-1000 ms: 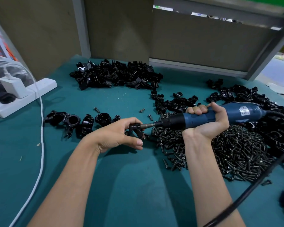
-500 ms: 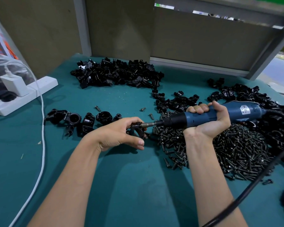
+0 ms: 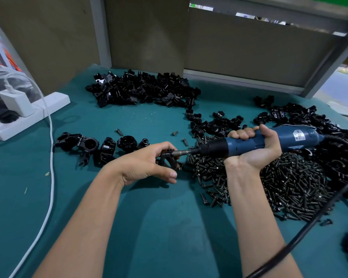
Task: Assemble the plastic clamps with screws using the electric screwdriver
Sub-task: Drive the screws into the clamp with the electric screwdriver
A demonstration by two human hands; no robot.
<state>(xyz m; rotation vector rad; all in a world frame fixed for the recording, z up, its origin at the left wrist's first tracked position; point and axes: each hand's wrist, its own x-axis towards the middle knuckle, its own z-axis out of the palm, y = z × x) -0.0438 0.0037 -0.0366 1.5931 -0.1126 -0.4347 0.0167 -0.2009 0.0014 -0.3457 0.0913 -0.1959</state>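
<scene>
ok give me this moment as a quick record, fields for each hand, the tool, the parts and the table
left hand: grips a black clamp low over the table
right hand: holds the blue electric screwdriver, lying roughly level
bit: tip meets the clamp
screw pile: right of centre, behind the right forearm
clamp heap: at the back, more parts at right
clamp row: left of the hands
table: teal surface
power strip: white, far left
</scene>
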